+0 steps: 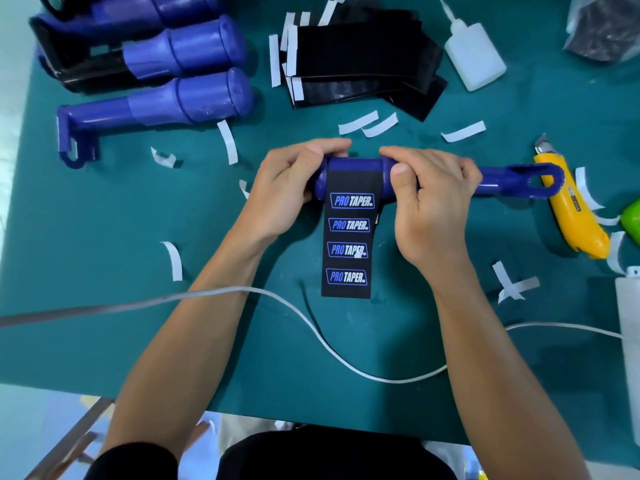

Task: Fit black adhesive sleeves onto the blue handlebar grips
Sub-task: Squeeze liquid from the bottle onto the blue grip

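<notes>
Sleeve (348, 237) at centre frame clings by its top edge only to the blue grip (356, 166), clasped by left hand (287, 188) and right hand (429, 202) alike, its tail hanging loose, with more grips (187, 98) upper left and a sleeve stack (363, 64) above seemingly yet to do.

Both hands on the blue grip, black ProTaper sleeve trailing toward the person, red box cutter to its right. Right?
No: the box cutter is yellow, not red, per the head view. Left hand and right hand do hold the blue grip, black sleeve trailing toward the person.
</notes>
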Demonstrator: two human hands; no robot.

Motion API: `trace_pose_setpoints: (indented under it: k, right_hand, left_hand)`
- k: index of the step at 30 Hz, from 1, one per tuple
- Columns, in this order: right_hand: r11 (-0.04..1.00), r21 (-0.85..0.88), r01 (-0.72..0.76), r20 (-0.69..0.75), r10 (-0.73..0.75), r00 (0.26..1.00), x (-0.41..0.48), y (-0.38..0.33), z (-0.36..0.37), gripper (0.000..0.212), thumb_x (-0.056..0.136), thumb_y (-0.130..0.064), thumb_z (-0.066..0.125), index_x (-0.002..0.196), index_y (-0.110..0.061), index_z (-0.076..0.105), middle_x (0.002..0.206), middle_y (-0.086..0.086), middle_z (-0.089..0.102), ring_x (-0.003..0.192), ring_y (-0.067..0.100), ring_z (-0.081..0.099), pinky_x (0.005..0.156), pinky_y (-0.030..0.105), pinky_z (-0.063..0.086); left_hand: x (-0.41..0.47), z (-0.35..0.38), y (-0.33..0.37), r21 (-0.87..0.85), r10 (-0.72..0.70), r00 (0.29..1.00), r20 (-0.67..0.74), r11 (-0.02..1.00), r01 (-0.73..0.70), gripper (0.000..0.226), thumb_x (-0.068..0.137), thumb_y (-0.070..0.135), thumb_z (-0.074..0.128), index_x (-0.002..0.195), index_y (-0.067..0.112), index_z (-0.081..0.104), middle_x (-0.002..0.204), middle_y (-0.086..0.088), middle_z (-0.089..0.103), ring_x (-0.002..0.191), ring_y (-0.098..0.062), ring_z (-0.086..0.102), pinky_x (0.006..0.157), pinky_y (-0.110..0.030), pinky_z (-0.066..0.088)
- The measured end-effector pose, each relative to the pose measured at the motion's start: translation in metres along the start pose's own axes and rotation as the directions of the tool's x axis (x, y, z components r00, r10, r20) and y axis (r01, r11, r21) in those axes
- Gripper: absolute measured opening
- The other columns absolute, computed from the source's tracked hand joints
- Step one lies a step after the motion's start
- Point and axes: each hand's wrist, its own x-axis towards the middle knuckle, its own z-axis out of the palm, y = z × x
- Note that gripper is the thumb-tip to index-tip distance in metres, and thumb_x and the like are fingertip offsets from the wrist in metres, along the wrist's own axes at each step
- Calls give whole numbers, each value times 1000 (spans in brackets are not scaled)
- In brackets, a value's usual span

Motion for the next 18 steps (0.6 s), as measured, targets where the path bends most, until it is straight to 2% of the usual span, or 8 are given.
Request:
trace_pose_setpoints:
  k: [2, 5, 7, 10, 13, 15, 18]
  right_hand:
    - [1000, 4, -4, -9, 4, 1000, 0, -1, 0, 35, 108, -35, 42, 119, -24, 74, 111, -14, 72, 112, 12, 58, 105, 28, 20]
    - [1000, -30, 2, -11, -2, 1000, 0, -2, 1, 37, 104, -46, 47, 116, -24, 74, 109, -13, 72, 111, 13, 57, 105, 30, 21]
    - [999, -52, 11, -21, -12, 1000, -1, -3, 3, 32, 102, -45, 54, 115, -23, 74, 107, -12, 72, 110, 15, 57, 105, 32, 22]
    - [999, -45, 20, -28, -21, 999, -2, -3, 3, 30, 103, -42, 56, 115, -21, 74, 109, -12, 72, 111, 16, 58, 105, 34, 22]
    - [998, -58, 18, -16, -19, 1000, -2, -3, 3, 32, 104, -43, 54, 116, -22, 74, 111, -12, 72, 112, 17, 58, 105, 34, 22]
    - [998, -56, 22, -13, -23, 1000, -2, -2, 3, 32, 105, -43, 53, 116, -22, 74, 110, -12, 71, 111, 17, 58, 106, 36, 23]
    - [998, -59, 27, -11, -27, 1000, -2, -1, 3, 32, 105, -43, 52, 116, -22, 73, 109, -11, 71, 111, 17, 58, 106, 39, 25]
  left_hand:
    - [1, -3, -1, -6, -31, 999, 18, 1000, 31, 32, 100, 39, 48, 112, 40, 78, 112, 9, 78, 68, 3, 54, 57, -13, 40]
    - [3, -5, -2, 26, 14, 998, 68, 1000, -16, 32, 91, 27, 57, 116, 29, 77, 91, 17, 76, 67, 3, 55, 60, -11, 40]
    - [4, -6, -2, 98, 57, 996, 72, 993, -64, 30, 93, 17, 59, 118, 23, 75, 80, 24, 70, 63, 5, 57, 61, -7, 40]
    - [2, -6, 0, 199, 89, 995, 51, 975, -97, 29, 95, 17, 59, 117, 27, 74, 79, 28, 69, 60, 4, 54, 62, -9, 39]
    - [1, -8, 3, 72, 44, 995, 85, 996, -50, 31, 96, 19, 54, 117, 28, 76, 79, 19, 71, 63, 0, 50, 60, -15, 41]
    - [3, -11, 4, -60, -11, 994, 110, 998, 17, 42, 84, 21, 51, 114, 29, 79, 80, 10, 72, 67, -7, 47, 58, -21, 42]
    - [4, -10, 4, -44, -32, 991, 131, 998, 38, 48, 76, 13, 50, 114, 25, 78, 87, 3, 74, 70, -10, 49, 58, -21, 40]
